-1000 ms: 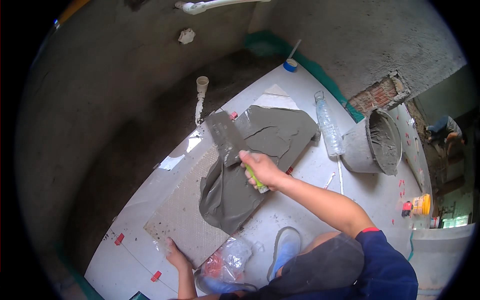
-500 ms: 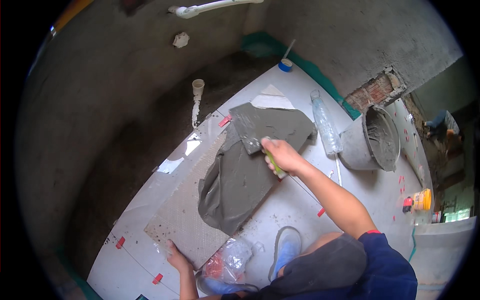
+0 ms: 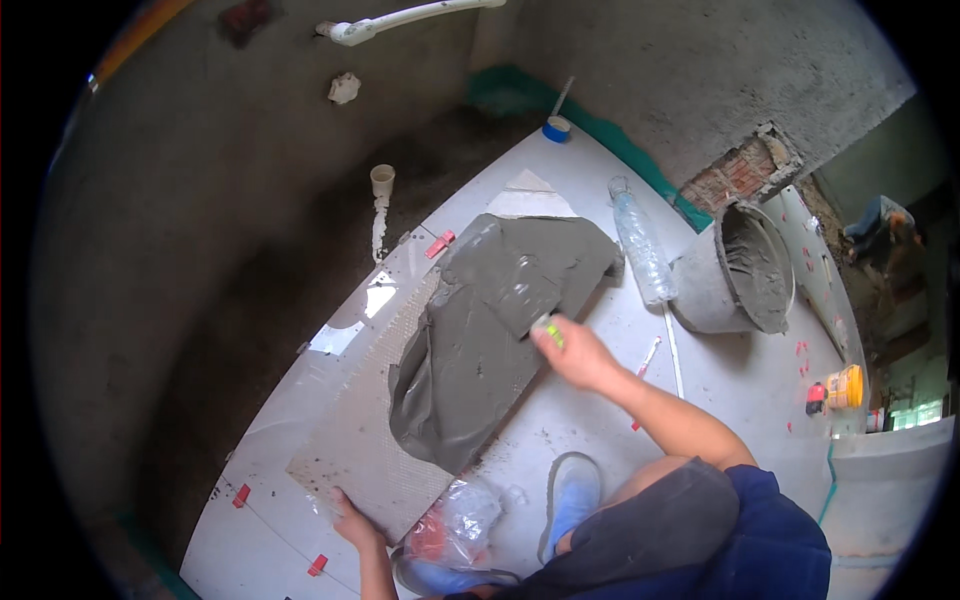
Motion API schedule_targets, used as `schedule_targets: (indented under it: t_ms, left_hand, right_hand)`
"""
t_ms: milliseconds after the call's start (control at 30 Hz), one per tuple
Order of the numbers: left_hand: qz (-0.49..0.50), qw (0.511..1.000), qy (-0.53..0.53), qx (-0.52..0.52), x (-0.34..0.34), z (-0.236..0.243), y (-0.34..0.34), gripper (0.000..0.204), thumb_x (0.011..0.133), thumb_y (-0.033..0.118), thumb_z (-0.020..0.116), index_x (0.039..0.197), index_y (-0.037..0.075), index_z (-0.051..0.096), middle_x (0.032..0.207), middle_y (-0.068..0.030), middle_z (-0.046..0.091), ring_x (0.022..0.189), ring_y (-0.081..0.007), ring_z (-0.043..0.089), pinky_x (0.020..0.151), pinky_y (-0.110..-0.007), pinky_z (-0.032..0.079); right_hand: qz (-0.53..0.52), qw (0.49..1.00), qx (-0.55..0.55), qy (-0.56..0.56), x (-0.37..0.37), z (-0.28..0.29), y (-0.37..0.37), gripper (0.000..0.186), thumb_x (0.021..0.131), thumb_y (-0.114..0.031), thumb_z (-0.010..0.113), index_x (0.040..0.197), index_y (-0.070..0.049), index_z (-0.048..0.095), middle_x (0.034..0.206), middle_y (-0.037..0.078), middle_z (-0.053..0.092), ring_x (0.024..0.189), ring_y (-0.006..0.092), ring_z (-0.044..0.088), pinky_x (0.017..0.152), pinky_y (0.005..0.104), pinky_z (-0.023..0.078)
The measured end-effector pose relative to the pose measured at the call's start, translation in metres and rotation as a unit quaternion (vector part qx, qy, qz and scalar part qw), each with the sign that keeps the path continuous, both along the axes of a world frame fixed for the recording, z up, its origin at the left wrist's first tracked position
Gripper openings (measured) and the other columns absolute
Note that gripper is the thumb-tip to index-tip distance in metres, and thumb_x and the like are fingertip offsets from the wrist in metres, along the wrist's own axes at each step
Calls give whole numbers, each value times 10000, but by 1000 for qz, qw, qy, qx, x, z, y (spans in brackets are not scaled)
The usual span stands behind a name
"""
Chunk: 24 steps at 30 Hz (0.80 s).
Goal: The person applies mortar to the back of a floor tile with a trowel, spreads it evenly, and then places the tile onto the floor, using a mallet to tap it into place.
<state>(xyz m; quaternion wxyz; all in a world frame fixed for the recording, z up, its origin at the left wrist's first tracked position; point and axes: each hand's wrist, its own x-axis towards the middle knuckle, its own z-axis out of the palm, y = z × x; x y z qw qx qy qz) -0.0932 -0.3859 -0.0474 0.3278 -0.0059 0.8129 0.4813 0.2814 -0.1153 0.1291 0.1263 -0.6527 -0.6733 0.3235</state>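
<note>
A beige tile (image 3: 340, 460) with a dimpled back lies diagonally, much of it under grey mortar (image 3: 460, 390). My right hand (image 3: 572, 355) is closed on the green handle of a trowel (image 3: 515, 300), its mortar-smeared blade flat on the upper part of the mortar. My left hand (image 3: 350, 520) grips the tile’s lower left corner. A crumpled plastic bag (image 3: 465, 515) with something red lies beside that corner. To the right of the mortar stand a tilted grey bucket (image 3: 700, 290) of mortar and, lying flat, a clear plastic bottle (image 3: 645, 245).
Pale floor tiles carry red levelling clips (image 3: 440, 243). Blue tape (image 3: 557, 128), a yellow tub (image 3: 846, 388) and a red-black object (image 3: 815, 398) sit near the edges. A white pipe (image 3: 382, 182) rises by the dark wall. A person (image 3: 880, 225) is bent over at the far right.
My right hand and the trowel have moved rightward across the mortar and, in the last half second, downward, the blade smoothing its surface. My left hand stays on the tile corner.
</note>
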Motion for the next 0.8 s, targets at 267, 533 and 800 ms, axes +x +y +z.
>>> schedule_targets:
  t_ms: [267, 533, 800]
  left_hand:
    - [17, 1000, 2, 17, 8, -1, 5, 683, 928, 464, 624, 1251, -132, 537, 1195, -170, 624, 1026, -240, 589, 923, -369, 463]
    - [-19, 999, 36, 16, 13, 4, 9, 516, 953, 303, 609, 1241, -122, 558, 1194, -168, 638, 1035, -239, 605, 929, -356, 466]
    - [37, 998, 9, 44, 10, 26, 10, 569, 927, 395, 656, 1206, -98, 603, 1178, -154, 650, 1043, -224, 597, 936, -345, 452]
  right_hand:
    - [-187, 975, -78, 89, 74, 9, 18, 505, 974, -503, 489, 1016, -9, 584, 692, 130, 616, 521, 233, 585, 509, 355, 474]
    - [-197, 865, -280, 368, 39, -20, -23, 516, 999, -516, 446, 1088, -19, 548, 643, 25, 505, 460, 114, 472, 412, 272, 397]
    - [126, 863, -404, 276, -64, -32, -95, 464, 1011, -459, 446, 1123, -23, 558, 629, 41, 522, 494, 138, 518, 477, 295, 448]
